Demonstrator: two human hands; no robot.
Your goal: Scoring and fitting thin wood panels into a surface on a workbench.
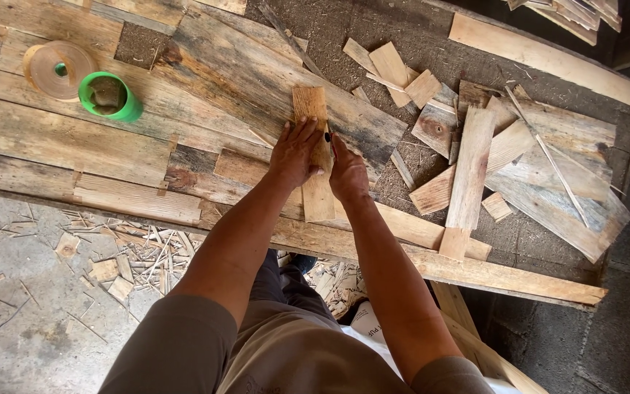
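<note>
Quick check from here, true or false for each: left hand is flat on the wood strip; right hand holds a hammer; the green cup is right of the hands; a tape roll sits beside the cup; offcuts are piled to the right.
1. The left hand lies on the wood strip. True.
2. The right hand holds a hammer. False: only a small dark tool tip shows at the strip's edge.
3. The green cup is right of the hands. False: it stands to their left.
4. A tape roll sits beside the cup. True.
5. Offcuts are piled to the right. True.
</note>
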